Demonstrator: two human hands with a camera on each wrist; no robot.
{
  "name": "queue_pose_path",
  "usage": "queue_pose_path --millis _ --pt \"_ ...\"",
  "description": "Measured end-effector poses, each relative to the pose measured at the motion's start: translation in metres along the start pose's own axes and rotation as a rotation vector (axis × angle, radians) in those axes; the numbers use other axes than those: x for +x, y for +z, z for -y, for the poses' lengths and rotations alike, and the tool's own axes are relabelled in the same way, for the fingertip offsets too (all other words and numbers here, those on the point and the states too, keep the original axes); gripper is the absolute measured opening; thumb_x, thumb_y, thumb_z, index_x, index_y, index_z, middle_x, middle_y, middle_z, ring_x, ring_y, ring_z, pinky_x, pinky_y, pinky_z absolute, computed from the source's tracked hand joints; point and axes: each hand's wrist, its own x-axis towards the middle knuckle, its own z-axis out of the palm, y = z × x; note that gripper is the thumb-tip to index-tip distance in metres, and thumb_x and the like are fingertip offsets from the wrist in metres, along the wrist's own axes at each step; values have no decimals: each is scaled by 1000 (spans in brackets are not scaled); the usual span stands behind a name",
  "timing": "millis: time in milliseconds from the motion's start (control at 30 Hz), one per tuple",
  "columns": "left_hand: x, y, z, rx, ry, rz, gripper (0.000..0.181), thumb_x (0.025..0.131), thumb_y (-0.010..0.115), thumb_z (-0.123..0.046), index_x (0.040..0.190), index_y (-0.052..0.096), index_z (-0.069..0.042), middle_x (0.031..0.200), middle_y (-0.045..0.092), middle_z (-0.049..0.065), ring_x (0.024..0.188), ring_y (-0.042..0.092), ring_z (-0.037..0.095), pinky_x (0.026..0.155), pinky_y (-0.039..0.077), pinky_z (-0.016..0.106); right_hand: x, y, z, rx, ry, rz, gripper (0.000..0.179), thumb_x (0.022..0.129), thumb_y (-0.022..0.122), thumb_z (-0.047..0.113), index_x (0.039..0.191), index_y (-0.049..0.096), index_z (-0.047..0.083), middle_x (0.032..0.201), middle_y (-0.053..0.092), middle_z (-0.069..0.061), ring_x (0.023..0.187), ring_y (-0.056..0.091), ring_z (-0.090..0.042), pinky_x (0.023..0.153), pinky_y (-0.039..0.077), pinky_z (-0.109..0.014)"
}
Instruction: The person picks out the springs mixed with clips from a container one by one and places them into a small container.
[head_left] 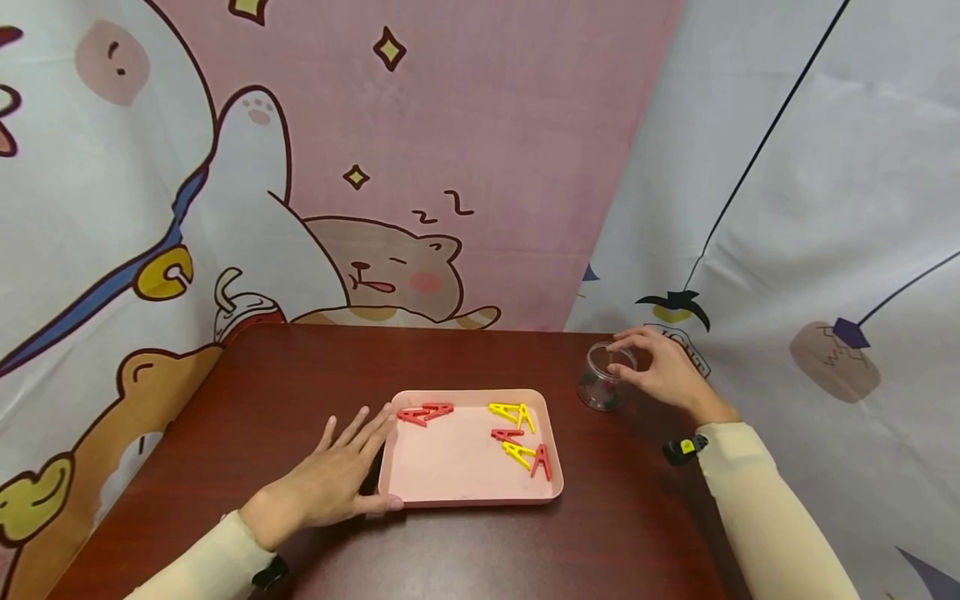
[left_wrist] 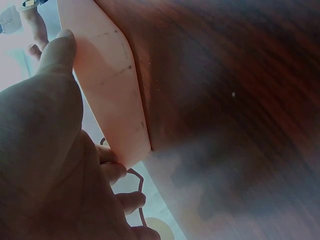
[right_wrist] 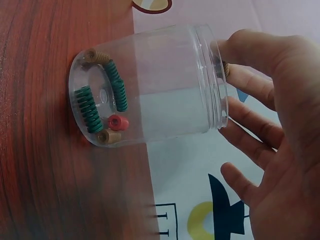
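My right hand is at the mouth of a clear plastic jar. In the right wrist view its thumb and index finger pinch a small tan coil spring, mostly hidden by the fingers. On the jar's bottom lie green springs, tan springs and a red spring. My left hand rests against the left side of a pink tray, fingers spread and thumb at the near left corner. Red clothespins and yellow clothespins lie on the tray.
The jar stands upright on the dark brown wooden table, right of the tray and near the back edge. Behind the table hangs a cartoon-printed cloth, which also runs along the right side.
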Motion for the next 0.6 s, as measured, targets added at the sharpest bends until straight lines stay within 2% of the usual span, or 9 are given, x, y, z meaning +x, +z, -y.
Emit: queue_pose_path --millis 400,600 --pt "0 2 1 9 -7 11 126 97 70 -89 184 32 -5 196 23 16 179 27 54 134 22 91 -1 0 -3 55 85 32 38 102 93 29 135 85 11 155 71 -20 150 62 -48 124 46 -78" --pt "0 1 0 0 -5 18 125 98 71 -88 184 32 -5 196 22 15 179 27 54 134 22 91 -2 1 -3 66 102 33 38 103 93 30 135 85 12 155 72 -20 150 62 -46 125 46 -78"
